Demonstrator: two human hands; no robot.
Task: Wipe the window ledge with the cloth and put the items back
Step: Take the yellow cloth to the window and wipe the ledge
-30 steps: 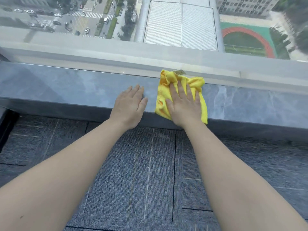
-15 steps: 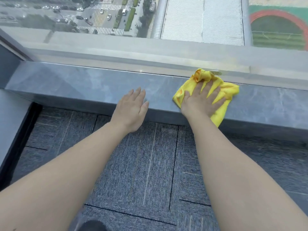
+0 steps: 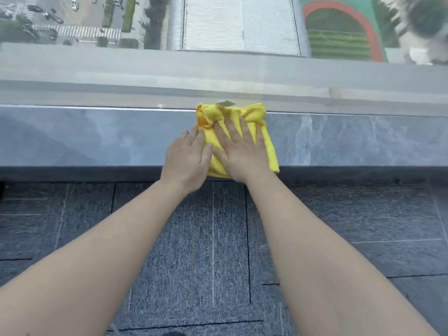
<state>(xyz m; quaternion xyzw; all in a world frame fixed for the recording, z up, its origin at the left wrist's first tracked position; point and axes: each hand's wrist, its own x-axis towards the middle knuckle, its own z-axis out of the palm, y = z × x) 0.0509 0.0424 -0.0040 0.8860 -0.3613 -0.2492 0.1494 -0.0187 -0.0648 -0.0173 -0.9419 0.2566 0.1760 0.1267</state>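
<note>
Our right hand (image 3: 242, 154) lies flat, fingers spread, pressing the yellow cloth (image 3: 261, 139) onto the ledge (image 3: 97, 137); no closed grip here, just an open palm bearing down. The left hand (image 3: 188, 157) is flat and open too, holding nothing, its thumb touching the cloth's left side. Half a second ago that left hand rested well apart from the cloth, and the cloth sat further right along the ledge; now we've swept it back leftward until it meets the bracing hand. So we judge the wiping stroke has reversed, and this middle stretch is getting a second pass.

The cloth spans the ledge from its back edge, against the window frame (image 3: 145, 93), to the front edge, where a fold hangs just over. A small pale tag (image 3: 226, 103) pokes out at the back, probably the cloth's label, though it's too small to be sure. The ledge to left and right shows no items, and none are in view on the carpet (image 3: 206, 238), so putting things back comes later.
</note>
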